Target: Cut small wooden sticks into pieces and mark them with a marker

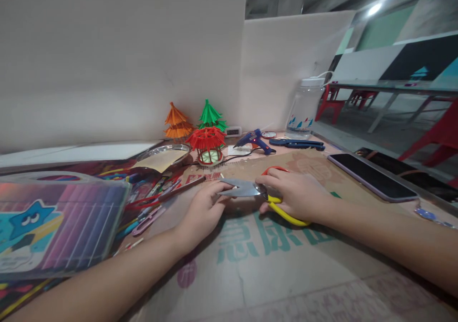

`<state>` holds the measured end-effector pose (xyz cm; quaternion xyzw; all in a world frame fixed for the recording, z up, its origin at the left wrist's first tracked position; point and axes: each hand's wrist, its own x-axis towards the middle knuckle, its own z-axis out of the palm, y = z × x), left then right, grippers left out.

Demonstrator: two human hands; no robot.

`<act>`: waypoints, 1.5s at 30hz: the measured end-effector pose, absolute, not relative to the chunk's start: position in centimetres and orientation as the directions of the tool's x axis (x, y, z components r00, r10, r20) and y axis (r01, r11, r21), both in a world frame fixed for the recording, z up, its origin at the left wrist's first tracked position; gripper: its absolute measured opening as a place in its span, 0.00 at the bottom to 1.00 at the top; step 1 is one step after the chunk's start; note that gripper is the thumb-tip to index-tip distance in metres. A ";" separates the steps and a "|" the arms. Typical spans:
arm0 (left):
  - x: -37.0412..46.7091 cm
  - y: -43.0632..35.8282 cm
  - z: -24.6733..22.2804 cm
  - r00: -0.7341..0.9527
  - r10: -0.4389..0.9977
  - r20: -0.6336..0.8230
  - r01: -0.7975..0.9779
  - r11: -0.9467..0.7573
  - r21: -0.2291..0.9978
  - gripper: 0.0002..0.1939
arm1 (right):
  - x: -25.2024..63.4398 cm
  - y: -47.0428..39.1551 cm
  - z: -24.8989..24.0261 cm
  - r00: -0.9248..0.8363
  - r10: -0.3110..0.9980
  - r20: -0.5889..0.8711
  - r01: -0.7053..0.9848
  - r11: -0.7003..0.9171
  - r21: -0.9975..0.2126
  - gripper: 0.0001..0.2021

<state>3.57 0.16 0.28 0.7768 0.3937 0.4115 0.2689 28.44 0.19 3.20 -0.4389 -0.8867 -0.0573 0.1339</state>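
The scissors (pixel 259 189) lie in the gap between the two hands, their long axis running crosswise from the right hand (pixel 298 193) toward the left hand (pixel 205 207), so the blades point left, away from the grip that holds them, and the tips end right at the left fingers. The right hand is the nearer one to the pivot, just beside it, and is clamped on the handles: a red loop shows above that grip, and a yellow loop hangs below it. The blades stand slightly parted. The left hand is bent, with its fingertips close against the blade ends; I cannot tell whether they pinch anything small or only touch the metal. Under both hands is a printed cardboard sheet (pixel 286 274) on the bench (pixel 402 209). Beyond the left grip stands a small house with a red roof (pixel 207 138), with a green roof (pixel 211 114) behind it and an orange roof (pixel 176 121) to its left. Beyond the right grip lies a blue glue gun (pixel 255 140), pliers (pixel 296 143) further right. A phone (pixel 372 176) rests to the right of that same grip, and a marker case (pixel 64 222) lies well left of the left hand.
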 end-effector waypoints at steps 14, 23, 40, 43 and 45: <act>3.6 0.0 0.5 0.345 0.815 0.465 0.395 -0.575 0.716 0.15 | 28.1 -0.2 3.4 -0.573 0.766 0.291 0.806 0.592 0.027 0.21; 3.8 0.1 0.0 0.330 0.824 0.462 0.383 -0.564 0.732 0.13 | 29.3 0.3 2.2 -0.563 0.771 0.298 0.819 0.570 0.073 0.16; 3.6 -0.1 0.3 0.346 0.846 0.407 0.407 -0.526 0.747 0.15 | 28.6 0.0 3.2 -0.597 0.743 0.302 0.785 0.618 0.031 0.22; 3.6 -0.1 0.3 0.352 0.845 0.401 0.412 -0.525 0.744 0.18 | 28.6 0.0 3.2 -0.606 0.737 0.299 0.779 0.626 0.038 0.22; 3.6 -0.1 0.3 0.349 0.846 0.404 0.420 -0.526 0.739 0.19 | 28.7 0.0 3.2 -0.612 0.735 0.293 0.777 0.628 0.047 0.22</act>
